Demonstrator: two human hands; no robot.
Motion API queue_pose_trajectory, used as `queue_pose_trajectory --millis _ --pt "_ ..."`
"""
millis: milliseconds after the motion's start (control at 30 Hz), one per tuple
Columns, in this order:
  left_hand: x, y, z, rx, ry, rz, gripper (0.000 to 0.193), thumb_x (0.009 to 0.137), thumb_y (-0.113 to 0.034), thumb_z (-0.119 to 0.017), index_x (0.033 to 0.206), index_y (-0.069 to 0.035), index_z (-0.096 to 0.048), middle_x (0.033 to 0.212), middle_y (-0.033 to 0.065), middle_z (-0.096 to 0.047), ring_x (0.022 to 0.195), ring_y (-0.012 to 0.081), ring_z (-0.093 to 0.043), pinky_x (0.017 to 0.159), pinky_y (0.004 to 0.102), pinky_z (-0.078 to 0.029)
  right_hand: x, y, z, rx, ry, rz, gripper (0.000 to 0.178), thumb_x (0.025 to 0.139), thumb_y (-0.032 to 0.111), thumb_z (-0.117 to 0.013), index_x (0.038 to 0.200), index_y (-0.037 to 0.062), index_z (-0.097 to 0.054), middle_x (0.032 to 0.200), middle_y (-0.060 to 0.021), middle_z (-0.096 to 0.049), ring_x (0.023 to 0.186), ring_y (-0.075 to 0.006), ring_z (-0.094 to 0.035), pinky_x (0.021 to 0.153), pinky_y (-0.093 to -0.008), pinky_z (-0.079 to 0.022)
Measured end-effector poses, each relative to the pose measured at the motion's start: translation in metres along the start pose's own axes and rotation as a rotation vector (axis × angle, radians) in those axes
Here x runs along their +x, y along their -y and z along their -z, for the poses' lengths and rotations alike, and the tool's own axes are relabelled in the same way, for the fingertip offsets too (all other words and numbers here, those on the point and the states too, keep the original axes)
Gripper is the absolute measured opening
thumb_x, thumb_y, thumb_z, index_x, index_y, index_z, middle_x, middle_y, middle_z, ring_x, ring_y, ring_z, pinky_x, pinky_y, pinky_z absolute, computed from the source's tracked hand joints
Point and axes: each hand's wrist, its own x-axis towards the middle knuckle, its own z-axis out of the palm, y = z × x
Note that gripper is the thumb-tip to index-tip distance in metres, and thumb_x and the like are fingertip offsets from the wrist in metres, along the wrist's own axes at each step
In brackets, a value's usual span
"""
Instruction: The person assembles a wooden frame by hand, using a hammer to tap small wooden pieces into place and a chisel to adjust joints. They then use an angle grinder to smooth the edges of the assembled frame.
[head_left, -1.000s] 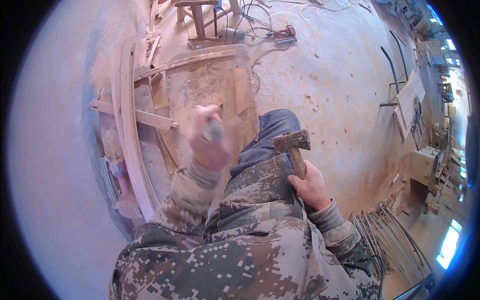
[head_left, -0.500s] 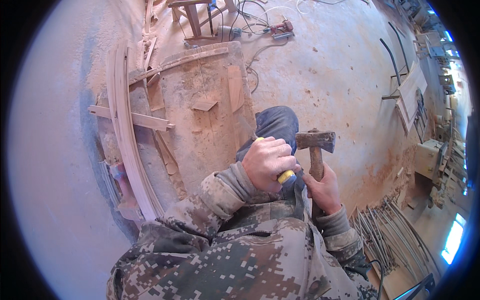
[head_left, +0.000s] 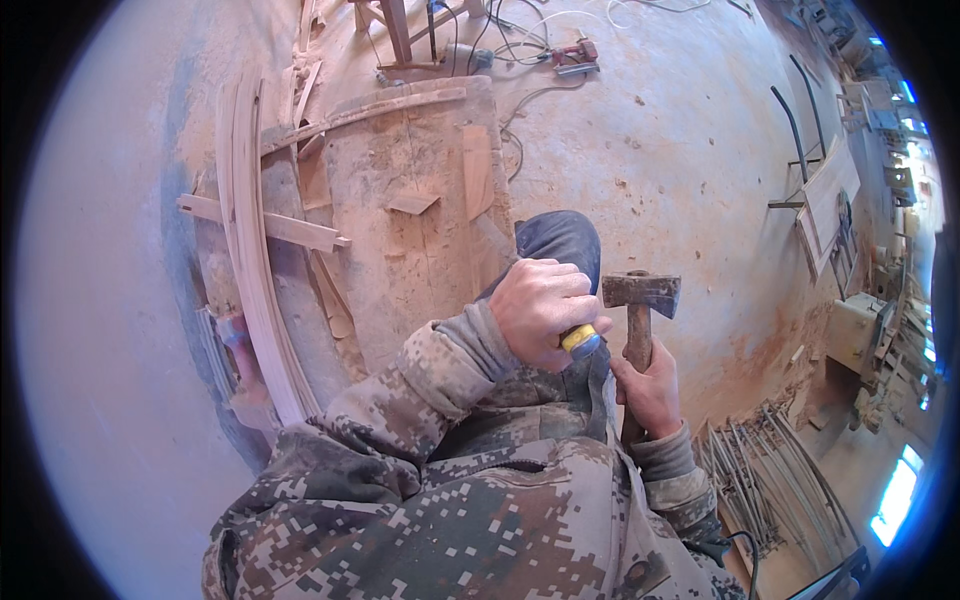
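Note:
My left hand (head_left: 540,308) is wrapped round a tool whose yellow handle (head_left: 578,338), with a dull blue-grey end, sticks out beside the thumb. The rest of that tool is hidden by the fist and my leg. Lower and to the right, my right hand (head_left: 655,392) grips the wooden shaft of a hatchet (head_left: 640,292). Its dark, worn metal head stands up above the fingers, close to the yellow handle but apart from it. Below both hands is my dark trouser leg (head_left: 562,245).
A dusty wooden board (head_left: 375,255) with offcuts lies ahead left, beside long wooden strips (head_left: 245,230). Farther off are a red power tool (head_left: 577,52), hoses and a wooden stand (head_left: 395,35). Metal rods (head_left: 765,480) lie at the lower right, near a pale box (head_left: 853,330).
My left hand has risen a little and turned, so the yellow bit above its knuckles is now hidden. The hatchet has shifted slightly right and down, and the view has moved slightly.

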Motion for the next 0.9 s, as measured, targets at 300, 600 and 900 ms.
queue_pose_trajectory --millis 300,600,900 --pt "0.006 0.007 -0.001 -0.007 -0.105 -0.025 0.031 0.077 -0.01 -0.083 0.065 -0.009 -0.054 0.061 0.0072 -0.051 0.051 0.029 -0.053 0.047 0.041 -0.041 -0.038 0.011 -0.018 0.118 -0.265 0.749 0.011 0.097 -0.005 -0.066 0.09 0.0026 -0.061 0.087 -0.0114 -0.068 0.071 -0.0169 -0.068 0.065 -0.0326 -0.056" --pt "0.009 0.014 0.02 -0.085 -0.149 0.102 0.013 0.072 -0.007 -0.078 0.076 -0.008 -0.065 0.067 0.0099 -0.061 0.061 0.0333 -0.063 0.054 0.0426 -0.049 -0.042 0.048 -0.028 -0.357 -0.235 0.816 0.007 0.093 -0.004 -0.072 0.095 0.0009 -0.068 0.077 -0.0079 -0.068 0.068 -0.0138 -0.065 0.063 -0.0316 -0.052" --pt "0.027 0.034 0.047 -0.207 -0.287 0.203 0.018 0.076 -0.007 -0.079 0.072 -0.005 -0.062 0.065 0.0162 -0.058 0.057 0.035 -0.059 0.055 0.0393 -0.047 -0.017 0.106 -0.041 -0.587 -0.229 0.781 0.021 0.089 0.008 -0.078 0.097 -0.0031 -0.062 0.074 -0.0235 -0.068 0.065 -0.0421 -0.068 0.059 -0.0448 -0.052"
